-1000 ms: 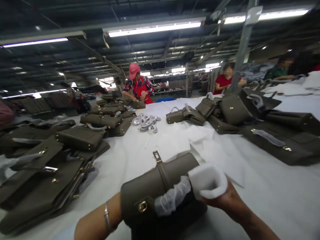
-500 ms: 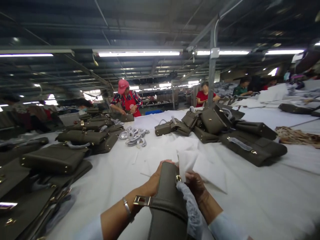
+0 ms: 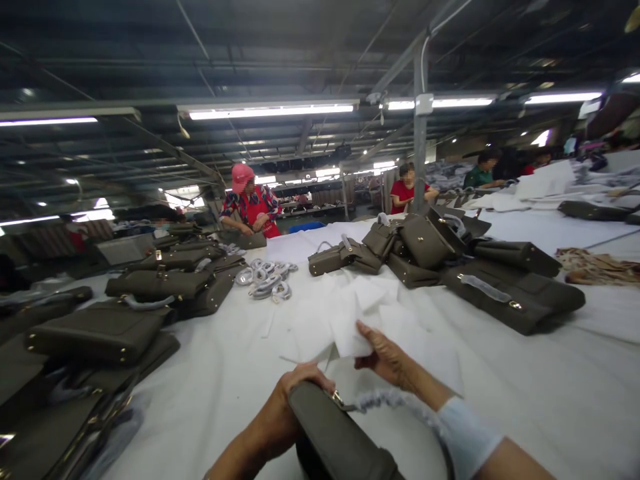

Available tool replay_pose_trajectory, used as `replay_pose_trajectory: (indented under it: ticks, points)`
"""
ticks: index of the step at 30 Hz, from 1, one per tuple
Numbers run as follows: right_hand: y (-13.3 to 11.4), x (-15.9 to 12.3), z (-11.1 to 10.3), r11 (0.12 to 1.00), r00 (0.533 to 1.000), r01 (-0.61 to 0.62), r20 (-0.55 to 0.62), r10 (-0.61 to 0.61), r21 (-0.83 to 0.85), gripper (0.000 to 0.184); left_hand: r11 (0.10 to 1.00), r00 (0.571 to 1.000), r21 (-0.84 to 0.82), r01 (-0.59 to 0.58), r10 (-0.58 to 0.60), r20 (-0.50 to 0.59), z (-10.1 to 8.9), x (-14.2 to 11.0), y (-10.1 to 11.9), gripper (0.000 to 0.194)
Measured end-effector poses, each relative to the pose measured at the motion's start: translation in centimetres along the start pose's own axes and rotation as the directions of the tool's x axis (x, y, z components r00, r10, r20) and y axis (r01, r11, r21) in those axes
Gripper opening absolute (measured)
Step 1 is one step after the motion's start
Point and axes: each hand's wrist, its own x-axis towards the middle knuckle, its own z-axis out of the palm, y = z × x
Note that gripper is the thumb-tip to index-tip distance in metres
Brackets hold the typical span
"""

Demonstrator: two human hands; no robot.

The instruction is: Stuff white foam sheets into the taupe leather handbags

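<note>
White-covered table [image 3: 525, 400] is filling most of the view, everything below placed relative to it. Olive handbags are lying in a big stack [image 3: 100, 327] along its left edge, and a second pile of bags [image 3: 480, 267] is sitting on its far right part. Loose white sheets [image 3: 350, 313] are lying spread at the table's middle, with a bundle of wrapped straps [image 3: 267, 277] resting beyond them toward the far side. A person in a pink cap [image 3: 249, 207] is working at the table's far end, another in a red shirt [image 3: 407, 190] standing beyond the right pile.

At the table's near edge, an olive handbag [image 3: 335, 440] is being held up, its foam-wrapped handle [image 3: 395, 403] trailing off to the right. Left hand [image 3: 295, 393] is curling closed over the bag's top edge, gripping it. Right hand [image 3: 387, 360] is hovering just above the table beyond the bag, fingers pinched shut on a white sheet [image 3: 347, 330], lifting it off the spread
</note>
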Motion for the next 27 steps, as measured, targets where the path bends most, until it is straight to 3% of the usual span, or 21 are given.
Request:
replay_pose_trajectory:
  ticks: [2, 5, 7, 9, 10, 12, 15, 17, 20, 25, 27]
  points:
    - [-2.2, 0.4, -3.0, 0.974, 0.994, -0.029, -0.111, 0.004, -0.226, 0.069, 0.987, 0.994, -0.131, 0.089, -0.096, -0.052, 0.2, -0.4, -0.2, 0.027]
    - [-5.8, -1.0, -6.6, 0.888, 0.961, 0.024, -0.233, -0.147, -0.459, 0.073, 0.92, 0.969, -0.346, 0.186, -0.23, -0.092, 0.1, -1.2, -0.4, 0.034]
    - [-8.2, -3.6, -7.6, 0.813, 0.909, 0.141, -0.251, -0.332, -0.565, 0.058, 0.874, 0.949, -0.444, 0.196, -0.283, -0.137, -0.2, -1.7, -0.7, 0.04]
    - [-9.9, -7.0, -7.3, 0.765, 0.832, 0.262, -0.264, -0.488, -0.588, 0.045, 0.865, 0.932, -0.468, 0.182, -0.303, -0.198, -0.8, -2.0, -0.9, 0.042]
    - [-10.4, -8.7, -6.7, 0.735, 0.823, 0.308, -0.219, -0.524, -0.603, 0.04, 0.864, 0.925, -0.472, 0.173, -0.307, -0.223, -1.2, -2.2, -0.9, 0.042]
    - [-10.1, -11.6, -4.8, 0.659, 0.877, 0.371, 0.013, -0.481, -0.655, 0.032, 0.87, 0.92, -0.47, 0.148, -0.296, -0.257, -2.1, -2.4, -0.6, 0.042]
    - [-7.7, -13.1, -1.2, 0.432, 0.873, 0.477, 0.357, -0.333, -0.765, 0.028, 0.895, 0.926, -0.44, 0.075, -0.226, -0.302, -3.4, -2.8, 0.4, 0.04]
    - [-6.3, -12.5, 1.2, 0.314, 0.871, 0.486, 0.422, -0.251, -0.816, 0.031, 0.901, 0.93, -0.431, 0.039, -0.191, -0.314, -3.9, -3.4, 0.8, 0.038]
    - [-5.6, -11.2, 4.5, 0.286, 0.866, 0.498, 0.486, -0.116, -0.819, 0.027, 0.848, 0.909, -0.524, 0.079, -0.277, -0.312, -3.9, -5.0, 0.4, 0.04]
    - [-5.4, -11.6, 10.0, 0.144, 0.787, 0.602, 0.614, 0.063, -0.785, 0.037, 0.705, 0.826, -0.7, 0.116, -0.46, -0.326, -2.7, -8.4, -0.5, 0.043]
    - [-4.9, -12.1, 11.9, 0.112, 0.706, 0.698, 0.706, 0.063, -0.708, 0.044, 0.684, 0.808, -0.72, 0.118, -0.488, -0.331, -2.4, -9.4, -0.6, 0.041]
